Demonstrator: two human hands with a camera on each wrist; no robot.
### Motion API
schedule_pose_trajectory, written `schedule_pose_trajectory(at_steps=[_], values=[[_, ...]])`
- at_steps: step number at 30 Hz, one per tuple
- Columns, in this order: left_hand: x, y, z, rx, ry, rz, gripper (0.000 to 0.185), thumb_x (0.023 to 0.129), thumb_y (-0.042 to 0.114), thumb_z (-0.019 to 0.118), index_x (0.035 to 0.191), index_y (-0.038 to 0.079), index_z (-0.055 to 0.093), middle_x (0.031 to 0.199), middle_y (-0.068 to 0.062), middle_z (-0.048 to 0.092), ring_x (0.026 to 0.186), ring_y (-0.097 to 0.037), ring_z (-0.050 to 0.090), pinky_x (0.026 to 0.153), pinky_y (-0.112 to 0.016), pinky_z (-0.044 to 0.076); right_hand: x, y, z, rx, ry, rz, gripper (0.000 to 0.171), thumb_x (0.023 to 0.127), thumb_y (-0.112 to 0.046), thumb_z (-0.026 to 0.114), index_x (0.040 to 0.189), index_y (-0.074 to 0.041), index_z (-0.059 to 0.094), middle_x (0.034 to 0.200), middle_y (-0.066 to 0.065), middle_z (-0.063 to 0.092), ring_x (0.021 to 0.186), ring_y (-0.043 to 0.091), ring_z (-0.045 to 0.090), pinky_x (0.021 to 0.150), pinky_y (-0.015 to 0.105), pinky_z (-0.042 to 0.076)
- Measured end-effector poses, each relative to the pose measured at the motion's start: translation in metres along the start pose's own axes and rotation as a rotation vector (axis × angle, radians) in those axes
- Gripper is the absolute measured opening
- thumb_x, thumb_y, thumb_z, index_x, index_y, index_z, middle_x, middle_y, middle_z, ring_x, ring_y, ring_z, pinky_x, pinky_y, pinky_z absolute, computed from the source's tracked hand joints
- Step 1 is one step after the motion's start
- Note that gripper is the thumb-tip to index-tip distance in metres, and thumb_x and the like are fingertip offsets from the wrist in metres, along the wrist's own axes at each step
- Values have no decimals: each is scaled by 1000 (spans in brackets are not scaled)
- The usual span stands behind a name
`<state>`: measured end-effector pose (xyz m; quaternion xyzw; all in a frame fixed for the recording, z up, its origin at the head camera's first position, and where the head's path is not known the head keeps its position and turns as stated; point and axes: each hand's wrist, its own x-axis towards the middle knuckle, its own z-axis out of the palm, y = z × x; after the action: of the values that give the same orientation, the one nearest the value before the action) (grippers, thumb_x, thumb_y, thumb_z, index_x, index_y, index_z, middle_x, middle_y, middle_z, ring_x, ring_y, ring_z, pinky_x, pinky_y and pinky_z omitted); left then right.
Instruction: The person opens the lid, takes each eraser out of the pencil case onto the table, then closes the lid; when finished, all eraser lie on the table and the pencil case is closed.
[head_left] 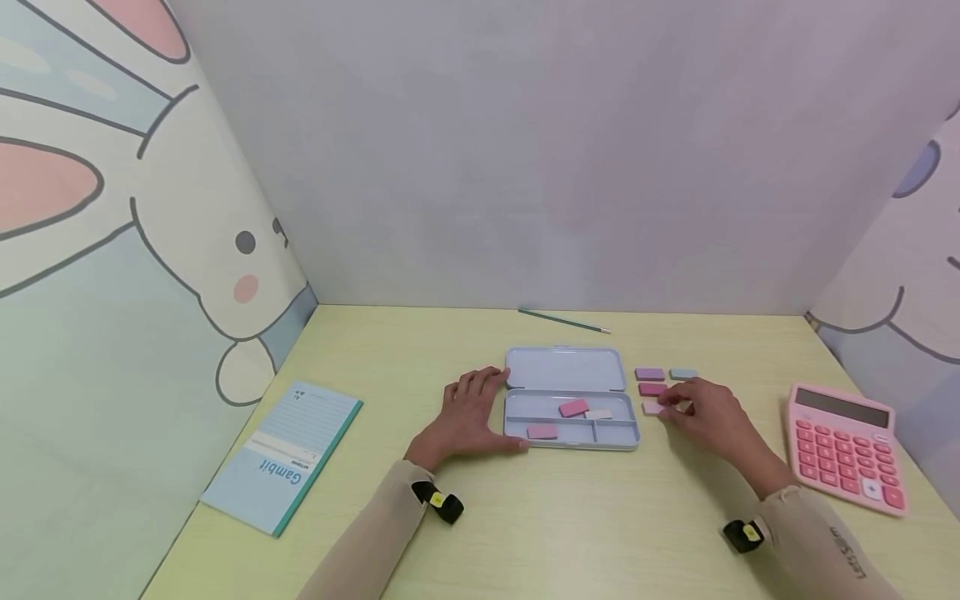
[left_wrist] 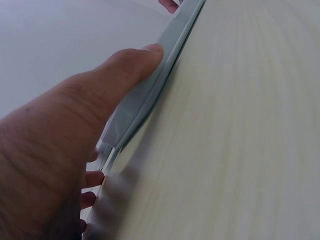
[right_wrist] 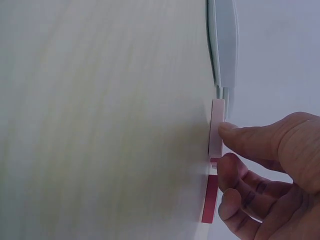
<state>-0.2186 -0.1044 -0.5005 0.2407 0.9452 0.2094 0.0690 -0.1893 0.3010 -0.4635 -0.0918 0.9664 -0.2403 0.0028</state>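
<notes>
While touching the front edge of an open pale blue case [head_left: 617, 432] with the thumb of a widely spread left hand [head_left: 471, 417], fans the other fingers near the left edge of the lid [head_left: 566, 368]. With a curled right hand [head_left: 703, 414], rests the thumb against a pale pink block [right_wrist: 217, 125] on the surface [head_left: 570, 525], just right of the case; cannot tell whether pinching or only touching. Inside the case, holds a rose block [head_left: 573, 408] and a white block [head_left: 598, 414] side by side at the back, plus a pink block [head_left: 542, 432] at front left. Behind the pale pink block, shows a magenta block [head_left: 652, 389], a purple block [head_left: 649, 374] and a blue-green block [head_left: 683, 374]. Farther out, includes a dark green pencil [head_left: 564, 321] behind the case, a pink calculator [head_left: 846, 450] at right and a light blue notebook [head_left: 281, 458] at left.
</notes>
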Motion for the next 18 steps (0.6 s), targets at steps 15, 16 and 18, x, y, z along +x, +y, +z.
schedule_pose_trajectory(at_steps=[15, 16, 18], values=[[0, -1, 1, 5, 0, 1, 118, 80, 80, 72, 172, 25, 24, 173, -4, 28, 160, -33, 27, 124, -62, 26, 13, -34, 0, 71, 48, -143, 21, 92, -6, 82, 112, -5, 81, 104, 10, 79, 80, 14, 60, 68, 23, 49], [0, -1, 1, 5, 0, 0, 118, 80, 80, 72, 172, 25, 23, 173, -4, 28, 160, -33, 27, 124, -62, 26, 14, -37, 1, 75, 42, -141, 20, 92, -6, 82, 112, -6, 81, 104, 10, 78, 81, 14, 60, 68, 23, 49], [0, 0, 0, 6, -1, 1, 118, 80, 80, 73, 172, 25, 24, 173, -4, 28, 160, -33, 27, 124, -62, 26, 17, -45, 4, 83, 31, -139, 20, 92, -6, 82, 112, -7, 81, 103, 9, 77, 81, 15, 58, 67, 23, 48]])
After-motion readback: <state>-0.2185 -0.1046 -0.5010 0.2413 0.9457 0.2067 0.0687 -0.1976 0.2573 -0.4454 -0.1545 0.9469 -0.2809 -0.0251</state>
